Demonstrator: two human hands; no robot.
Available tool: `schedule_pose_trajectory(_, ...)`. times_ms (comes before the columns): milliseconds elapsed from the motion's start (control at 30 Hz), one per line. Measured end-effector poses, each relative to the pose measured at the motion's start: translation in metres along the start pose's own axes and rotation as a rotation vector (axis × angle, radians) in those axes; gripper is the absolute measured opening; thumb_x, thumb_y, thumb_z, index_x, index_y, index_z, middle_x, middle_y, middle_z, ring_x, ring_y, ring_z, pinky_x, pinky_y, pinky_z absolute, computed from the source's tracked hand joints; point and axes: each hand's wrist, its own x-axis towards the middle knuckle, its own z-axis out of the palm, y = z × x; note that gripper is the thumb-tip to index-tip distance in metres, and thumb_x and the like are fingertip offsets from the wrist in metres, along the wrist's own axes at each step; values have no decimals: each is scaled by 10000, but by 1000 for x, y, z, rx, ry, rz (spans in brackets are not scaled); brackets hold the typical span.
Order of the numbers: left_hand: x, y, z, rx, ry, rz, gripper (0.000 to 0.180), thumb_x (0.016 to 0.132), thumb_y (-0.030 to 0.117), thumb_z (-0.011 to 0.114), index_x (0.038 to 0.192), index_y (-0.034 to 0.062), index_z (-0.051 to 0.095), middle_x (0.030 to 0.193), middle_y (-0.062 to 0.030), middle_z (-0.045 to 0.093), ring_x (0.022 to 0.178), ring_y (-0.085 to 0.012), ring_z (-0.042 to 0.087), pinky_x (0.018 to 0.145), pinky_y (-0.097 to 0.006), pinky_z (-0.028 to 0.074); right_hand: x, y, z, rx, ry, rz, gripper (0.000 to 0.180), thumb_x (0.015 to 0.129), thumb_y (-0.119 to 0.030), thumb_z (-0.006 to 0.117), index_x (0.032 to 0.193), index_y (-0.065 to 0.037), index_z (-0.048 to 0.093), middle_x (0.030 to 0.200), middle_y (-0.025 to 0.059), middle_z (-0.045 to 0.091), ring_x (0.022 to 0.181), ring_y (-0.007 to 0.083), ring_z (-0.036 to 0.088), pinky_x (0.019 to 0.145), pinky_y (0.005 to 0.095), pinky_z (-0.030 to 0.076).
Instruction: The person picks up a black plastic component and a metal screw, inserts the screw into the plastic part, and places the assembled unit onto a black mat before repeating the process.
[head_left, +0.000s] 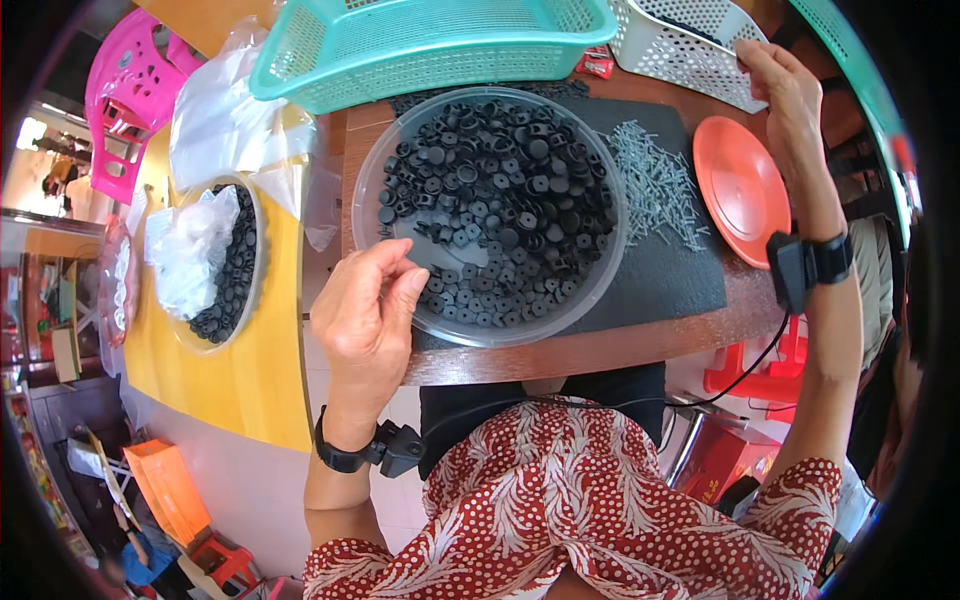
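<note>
A clear round tub [365,185] full of small black plastic caps and discs [500,200] stands in front of me. My left hand [365,310] is at its near left rim, thumb and fingertips drawn together; whatever they may pinch is hidden. Far to the right, my right hand [785,90] is at the right end of a white perforated basket [690,60], fingers closed by its rim. What these fingers hold does not show. Between tub and right arm lie a heap of thin grey screws or pins [655,185] and an orange-red plastic plate [740,190].
Behind the tub stands a turquoise basket [430,75]. A black mat [670,285] covers part of the brown table [540,360]. On the yellow table [270,370] at left, another tub [262,250] holds black pieces and a plastic bag [200,250]. A cable links both wristbands.
</note>
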Motion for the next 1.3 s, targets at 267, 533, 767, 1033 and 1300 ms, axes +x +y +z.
schedule_pose_trajectory(267, 19, -12, -3, 194, 78, 156, 253, 691, -33, 683, 931, -20, 603, 740, -104, 594, 660, -242, 553, 609, -329, 440, 118, 74, -8, -525, 104, -3, 346, 710, -369, 654, 861, -59, 686, 714, -1, 621, 620, 80, 534, 584, 231, 420)
schedule_pose_trajectory(533, 48, -10, 4, 394, -180, 435, 290, 622, -49, 673, 901, 9, 622, 812, -91, 609, 744, -260, 549, 682, -347, 408, 147, 112, 6, -804, -33, -308, 407, 782, -371, 570, 973, -20, 641, 855, 122, 671, 800, 225, 642, 743, 317, 464)
schedule_pose_trajectory(767, 50, -11, 13, 490, -373, 405, 298, 580, -33, 698, 863, 19, 618, 753, -78, 550, 779, -253, 532, 711, -363, 386, 74, 23, 40, -609, 9, -341, 258, 693, -175, 615, 732, 80, 608, 577, 173, 595, 541, 286, 587, 540, 400, 455)
schedule_pose_trajectory(1033, 45, -10, 10, 391, -376, 289, 234, 613, 14, 696, 838, 21, 631, 729, -91, 549, 750, -268, 539, 704, -360, 378, 29, 41, 8, -621, 16, -375, 240, 776, -222, 646, 895, -15, 663, 763, 52, 652, 694, 123, 582, 659, 260, 448)
schedule_pose_trajectory(1300, 45, -8, 17, 446, -430, 276, 136, 685, 103, 674, 807, 46, 656, 719, -91, 565, 743, -274, 540, 717, -356, 373, -60, 22, 7, -319, -101, -226, 170, 788, -88, 642, 939, -11, 653, 815, 57, 657, 699, 100, 553, 666, 239, 447)
